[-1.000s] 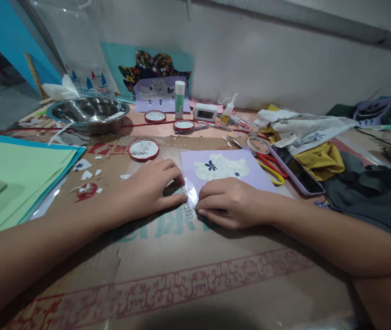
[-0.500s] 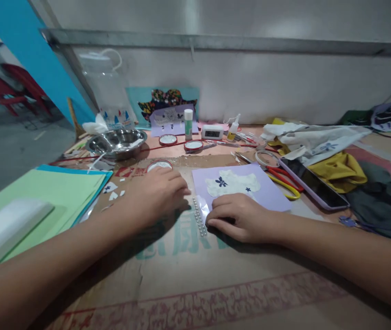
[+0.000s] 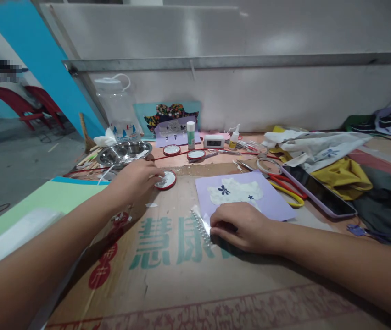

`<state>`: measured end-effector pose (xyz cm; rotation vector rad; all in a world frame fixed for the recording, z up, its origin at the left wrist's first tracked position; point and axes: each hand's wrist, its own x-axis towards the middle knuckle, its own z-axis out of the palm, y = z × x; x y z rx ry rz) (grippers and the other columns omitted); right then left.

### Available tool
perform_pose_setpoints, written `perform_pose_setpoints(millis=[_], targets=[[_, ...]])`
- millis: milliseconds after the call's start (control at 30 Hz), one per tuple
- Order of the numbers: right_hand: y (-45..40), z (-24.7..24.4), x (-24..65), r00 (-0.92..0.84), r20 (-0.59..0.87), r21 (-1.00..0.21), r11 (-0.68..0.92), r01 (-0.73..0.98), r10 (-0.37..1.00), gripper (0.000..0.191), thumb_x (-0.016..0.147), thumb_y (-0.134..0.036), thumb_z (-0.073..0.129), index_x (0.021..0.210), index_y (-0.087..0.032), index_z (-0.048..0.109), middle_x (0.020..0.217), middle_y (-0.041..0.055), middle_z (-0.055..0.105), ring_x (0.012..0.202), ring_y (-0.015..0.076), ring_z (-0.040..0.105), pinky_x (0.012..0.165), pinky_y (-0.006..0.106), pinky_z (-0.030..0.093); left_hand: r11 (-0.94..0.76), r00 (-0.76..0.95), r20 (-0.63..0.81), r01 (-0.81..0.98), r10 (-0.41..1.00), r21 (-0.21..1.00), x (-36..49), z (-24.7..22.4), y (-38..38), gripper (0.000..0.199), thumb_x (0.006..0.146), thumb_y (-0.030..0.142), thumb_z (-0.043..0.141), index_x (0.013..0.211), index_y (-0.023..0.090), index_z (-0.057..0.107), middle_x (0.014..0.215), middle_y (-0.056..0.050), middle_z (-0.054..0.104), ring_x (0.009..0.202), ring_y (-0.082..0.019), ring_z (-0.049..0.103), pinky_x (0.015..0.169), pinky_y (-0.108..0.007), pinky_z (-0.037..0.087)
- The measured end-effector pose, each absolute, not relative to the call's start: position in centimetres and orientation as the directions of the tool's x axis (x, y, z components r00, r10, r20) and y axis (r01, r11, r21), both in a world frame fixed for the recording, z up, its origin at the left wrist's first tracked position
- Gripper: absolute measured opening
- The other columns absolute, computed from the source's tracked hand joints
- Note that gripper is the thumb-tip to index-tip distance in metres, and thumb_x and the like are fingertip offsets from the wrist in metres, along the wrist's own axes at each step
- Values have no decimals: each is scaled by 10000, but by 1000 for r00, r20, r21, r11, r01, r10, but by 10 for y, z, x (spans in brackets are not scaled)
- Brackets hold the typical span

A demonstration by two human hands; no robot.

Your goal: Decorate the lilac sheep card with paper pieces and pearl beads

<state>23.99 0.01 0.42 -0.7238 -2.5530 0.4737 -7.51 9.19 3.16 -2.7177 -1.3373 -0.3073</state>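
My left hand is over the cardboard, its closed fingertips at the left edge of a red-rimmed lid with white stuff in it. What those fingers hold, if anything, is too small to tell. Curled at the lower edge of the purple sheet, my right hand pinches a clear strip with rows of small pearl beads. On the sheet lies a white fabric shape with dark blue flowers.
Behind stand a steel bowl, a glue stick, a small clock and a clear jug. Scissors, a phone and cloths lie right. Green paper is at left.
My left hand has moved left, away from the bead strip, uncovering the lid. My right hand stays by the purple sheet, and the bead strip is tilted more. The camera view has shifted upward.
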Motion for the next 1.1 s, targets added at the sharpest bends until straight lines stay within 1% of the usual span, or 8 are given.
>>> perform_pose_setpoints(millis=[100,233,433,567,700,767,933,1100], targets=[[0,5,241,-749,316,-454,786,420,582,165,963,-262,547,922,-156,667,777,47,702,656,141,572,610,241,401,-679,674,215,732,707,-58,-72,28,92,281,907,199,495,919,222,775,977,-111,717,908,-258,641,795,-377,473],[-1,5,241,-754,319,-459,790,407,574,162,964,-263,543,929,-156,660,782,48,701,653,139,568,609,238,404,-711,723,201,689,661,-141,-69,24,90,248,833,100,519,861,204,743,890,-96,680,844,-243,608,775,-373,450],[1,4,241,-757,335,-447,802,396,561,151,959,-247,549,919,-156,663,777,50,702,660,142,573,611,240,401,-715,736,192,677,649,-178,-64,25,87,187,851,115,531,783,192,688,852,-93,664,855,-249,596,810,-392,443],[1,4,241,-764,333,-441,807,392,553,153,965,-249,542,928,-159,661,790,52,704,669,144,579,612,241,399,-696,716,222,697,662,-170,-64,23,87,189,896,186,533,767,200,670,852,-94,671,881,-255,609,830,-396,448],[1,3,241,-768,328,-438,809,392,550,166,971,-258,535,924,-161,661,787,55,705,676,149,584,614,246,401,-634,647,288,758,705,-152,-65,19,87,240,945,257,462,925,182,690,906,-117,686,905,-271,627,840,-401,461],[1,3,241,-770,328,-438,810,390,548,166,970,-257,536,926,-160,664,793,57,708,682,150,588,619,247,403,-601,614,304,786,729,-146,-66,18,87,261,950,272,438,957,170,677,904,-121,685,898,-278,629,827,-400,461],[1,1,241,-775,327,-429,815,388,541,168,972,-254,534,929,-159,666,805,58,714,691,150,593,631,249,405,-526,532,303,844,791,-108,-68,21,89,221,939,275,442,891,178,635,839,-101,675,813,-265,633,735,-367,449],[2,2,241,-783,323,-423,821,383,532,169,975,-252,529,935,-162,666,807,59,713,694,151,595,636,251,405,-501,498,274,863,823,-64,-71,23,92,296,967,341,438,791,205,633,837,-84,687,793,-253,635,660,-340,428]])
